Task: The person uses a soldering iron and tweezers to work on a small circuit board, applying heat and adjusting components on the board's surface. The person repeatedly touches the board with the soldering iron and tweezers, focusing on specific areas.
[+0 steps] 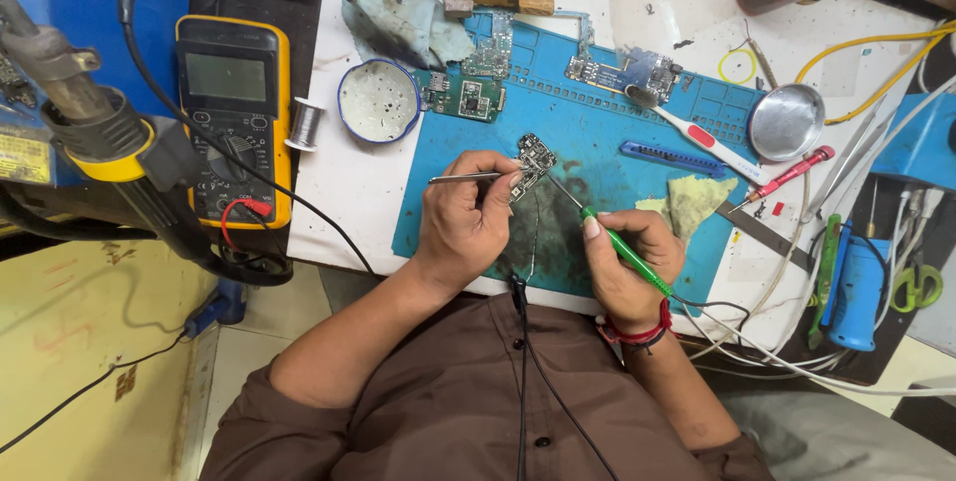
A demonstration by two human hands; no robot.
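My left hand (468,217) grips metal tweezers (460,178) and a small circuit board (535,159), holding the board just above the blue work mat (588,132). My right hand (629,267) holds a green-handled soldering iron (622,250) like a pen. Its thin tip reaches up and left to the lower right edge of the board. A cable runs from the iron's handle to the right.
A yellow multimeter (233,113) lies at the left beside a solder spool (307,123) and a round tin (378,100). More circuit boards (466,95), a toothbrush (697,137), a yellow cloth (694,201), a metal dish (786,121) and a red screwdriver (792,174) lie around the mat.
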